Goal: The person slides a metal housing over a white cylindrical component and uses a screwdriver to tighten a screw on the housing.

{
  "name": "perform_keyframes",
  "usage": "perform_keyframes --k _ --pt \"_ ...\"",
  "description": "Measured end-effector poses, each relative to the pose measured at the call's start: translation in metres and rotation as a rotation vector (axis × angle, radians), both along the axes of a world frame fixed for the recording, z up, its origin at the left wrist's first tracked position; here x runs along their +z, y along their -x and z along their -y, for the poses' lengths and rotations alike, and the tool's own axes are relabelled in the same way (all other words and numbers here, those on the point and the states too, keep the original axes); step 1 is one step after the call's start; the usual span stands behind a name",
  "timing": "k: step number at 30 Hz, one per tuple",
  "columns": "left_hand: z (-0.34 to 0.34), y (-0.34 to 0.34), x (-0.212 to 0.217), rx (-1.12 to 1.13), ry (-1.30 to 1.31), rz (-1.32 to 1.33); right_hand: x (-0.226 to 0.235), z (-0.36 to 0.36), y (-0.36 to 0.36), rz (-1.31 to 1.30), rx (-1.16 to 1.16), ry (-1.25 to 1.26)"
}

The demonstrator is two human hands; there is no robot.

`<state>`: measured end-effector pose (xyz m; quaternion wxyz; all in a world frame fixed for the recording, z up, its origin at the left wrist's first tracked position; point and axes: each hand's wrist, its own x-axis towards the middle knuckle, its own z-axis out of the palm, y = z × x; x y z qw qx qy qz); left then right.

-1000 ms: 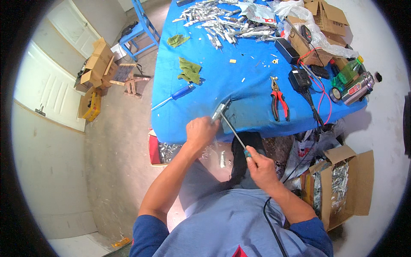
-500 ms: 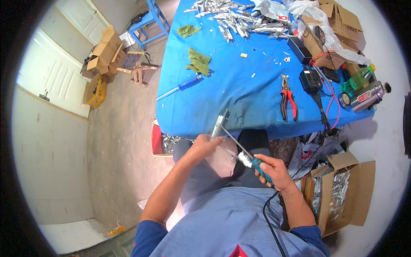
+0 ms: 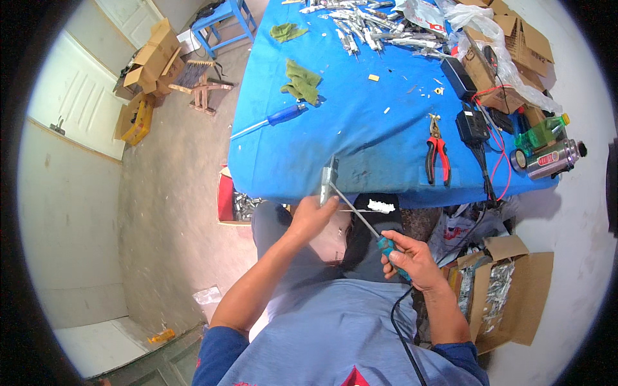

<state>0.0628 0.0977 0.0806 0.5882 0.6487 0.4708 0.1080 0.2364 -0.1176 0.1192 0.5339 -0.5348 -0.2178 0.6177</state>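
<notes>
My left hand point(image 3: 313, 217) is closed around a slim silvery metal piece point(image 3: 329, 177), held upright at the table's front edge. In my right hand point(image 3: 412, 258) is a screwdriver point(image 3: 386, 246) with a teal handle; its long shaft slants up to the left, and its tip meets the metal piece just above my left thumb. A ragged white bit point(image 3: 381, 206) shows over my dark trouser leg, right of the shaft; what it is I cannot tell.
The blue-covered table point(image 3: 373, 148) bears red-handled pliers point(image 3: 437, 154), a blue screwdriver point(image 3: 283, 116), green cloths point(image 3: 301, 82), a heap of silvery pieces point(image 3: 370, 26), black adapters point(image 3: 472, 125) and a steel flask point(image 3: 550, 159). Below stand a parts box point(image 3: 224, 196) and a carton point(image 3: 531, 293).
The metal piece in my left hand has become more upright. The white bit has shifted up, away from beside the screwdriver handle. My view has turned slightly; both hands keep their hold.
</notes>
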Motion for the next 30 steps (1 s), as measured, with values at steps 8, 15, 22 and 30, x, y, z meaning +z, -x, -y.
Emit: perform_keyframes --k 8,15,22,30 --pt "0.001 -0.003 -0.007 -0.039 -0.196 -0.134 0.022 -0.013 -0.008 0.123 0.071 0.168" --pt "0.001 -0.004 0.015 -0.053 -0.128 -0.163 0.045 -0.027 -0.008 0.442 0.187 0.151" --pt "0.002 -0.006 0.010 -0.036 -0.173 -0.209 0.037 -0.028 0.000 1.030 0.223 -0.116" --pt "-0.006 -0.008 0.008 -0.039 -0.212 -0.304 0.026 -0.026 0.024 1.537 0.229 -0.256"
